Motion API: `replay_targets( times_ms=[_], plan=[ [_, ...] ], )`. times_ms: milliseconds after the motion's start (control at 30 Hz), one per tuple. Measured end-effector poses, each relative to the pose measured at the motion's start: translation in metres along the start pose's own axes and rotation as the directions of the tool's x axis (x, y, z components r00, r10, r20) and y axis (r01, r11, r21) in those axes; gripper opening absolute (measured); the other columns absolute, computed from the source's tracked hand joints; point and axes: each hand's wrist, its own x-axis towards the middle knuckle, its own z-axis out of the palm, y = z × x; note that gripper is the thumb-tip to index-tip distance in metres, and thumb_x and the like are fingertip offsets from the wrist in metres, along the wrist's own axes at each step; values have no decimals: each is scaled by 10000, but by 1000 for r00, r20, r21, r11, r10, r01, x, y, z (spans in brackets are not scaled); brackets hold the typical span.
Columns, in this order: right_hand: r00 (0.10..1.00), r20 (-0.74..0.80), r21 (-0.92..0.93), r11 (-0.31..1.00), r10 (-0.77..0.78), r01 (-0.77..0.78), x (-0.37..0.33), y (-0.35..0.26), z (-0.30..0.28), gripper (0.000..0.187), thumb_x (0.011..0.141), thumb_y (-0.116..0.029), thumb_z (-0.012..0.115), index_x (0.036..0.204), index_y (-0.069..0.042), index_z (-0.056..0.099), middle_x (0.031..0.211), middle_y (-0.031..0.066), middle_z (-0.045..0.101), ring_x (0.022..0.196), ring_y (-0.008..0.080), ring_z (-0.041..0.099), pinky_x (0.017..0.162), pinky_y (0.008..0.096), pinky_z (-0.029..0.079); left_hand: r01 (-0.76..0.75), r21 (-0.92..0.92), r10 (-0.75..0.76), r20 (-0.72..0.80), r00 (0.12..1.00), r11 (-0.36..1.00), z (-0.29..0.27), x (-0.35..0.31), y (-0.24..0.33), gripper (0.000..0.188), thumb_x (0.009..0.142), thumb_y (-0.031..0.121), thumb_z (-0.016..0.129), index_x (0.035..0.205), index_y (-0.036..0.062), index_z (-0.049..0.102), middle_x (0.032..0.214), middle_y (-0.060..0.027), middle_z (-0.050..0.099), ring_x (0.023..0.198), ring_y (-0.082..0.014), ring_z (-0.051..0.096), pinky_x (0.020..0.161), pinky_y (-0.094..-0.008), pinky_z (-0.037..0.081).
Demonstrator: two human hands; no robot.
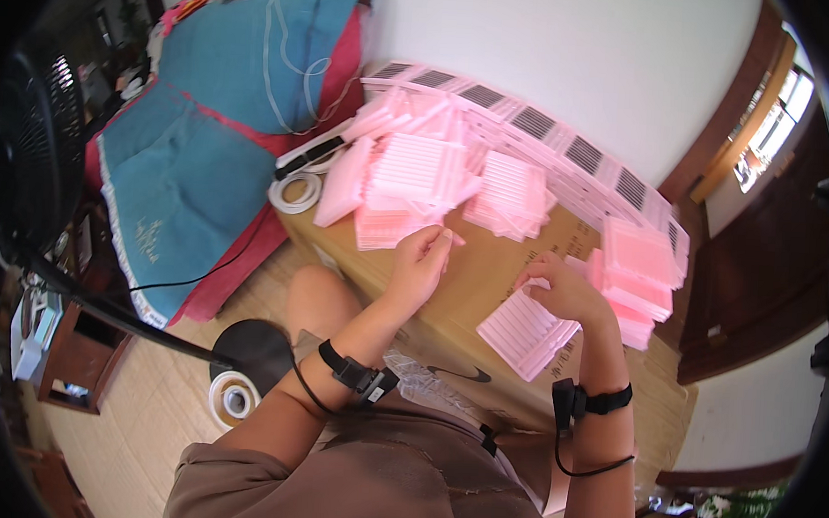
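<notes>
Left hand (pixel 422 260) fingertips together, contents unclear; right hand (pixel 560 285) curled, grip unclear. Wrist bump could topple uneven pink stack (pixel 638 254).

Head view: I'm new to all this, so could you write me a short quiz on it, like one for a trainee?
1. Which hand is nearer the front pink piece?
2. True or false: the blue cover lies to the left of the box.
3. The forearm straps are: A) red; B) black; C) yellow.

Key: 1. The right hand. 2. True. 3. B.
</notes>
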Motion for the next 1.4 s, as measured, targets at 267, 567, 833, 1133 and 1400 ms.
replay_targets(
  times_ms=[267, 567, 833, 1133, 1400],
  plan=[
    [971, -175, -287, 952, -160, 105, 52, 5, 57, 246, 830, -9, 693, 1022, -150, 750, 1243, 117, 605, 1203, 331, 545, 1030, 441, 449, -29, 457, 363, -665, 653, 889, -146, 12, -2, 145, 969, 166, 647, 984, 32, 702, 875, -56, 661, 816, -156, 620, 754, -312, 496],
    [945, -311, -113, 991, -102, 70, 34, 4, 51, 250, 852, -45, 709, 1100, -72, 711, 1265, 146, 630, 1231, 363, 557, 1050, 440, 449, 291, 946, 295, -321, 900, 142, -243, 45, -23, 176, 785, 170, 803, 952, 118, 773, 1085, -99, 655, 1055, -338, 596, 872, -437, 538],
    [936, -348, 3, 999, 50, -52, 19, 2, 55, 210, 858, -56, 709, 1068, -40, 703, 1234, 150, 645, 1137, 351, 618, 964, 407, 496, 197, 965, 355, -248, 901, 174, -250, 48, -29, 110, 766, 145, 791, 872, 124, 771, 988, -84, 693, 997, -340, 615, 867, -438, 527],
    [926, -359, 48, 993, 118, -108, 9, 1, 51, 205, 873, -73, 697, 1073, -26, 706, 1202, 142, 658, 1045, 327, 654, 833, 385, 536, 124, 987, 374, -154, 915, 103, -244, 45, -30, 91, 761, 133, 756, 807, 93, 688, 929, -87, 711, 910, -335, 643, 761, -457, 555],
    [881, -471, -46, 999, -36, 16, 3, 18, 56, 205, 878, -92, 702, 1075, -38, 712, 1195, 135, 671, 1012, 312, 663, 797, 375, 533, 171, 965, 357, -234, 904, 198, -235, 48, -31, 134, 780, 78, 743, 897, 68, 676, 959, -112, 713, 984, -353, 653, 785, -477, 555]
  ],
)
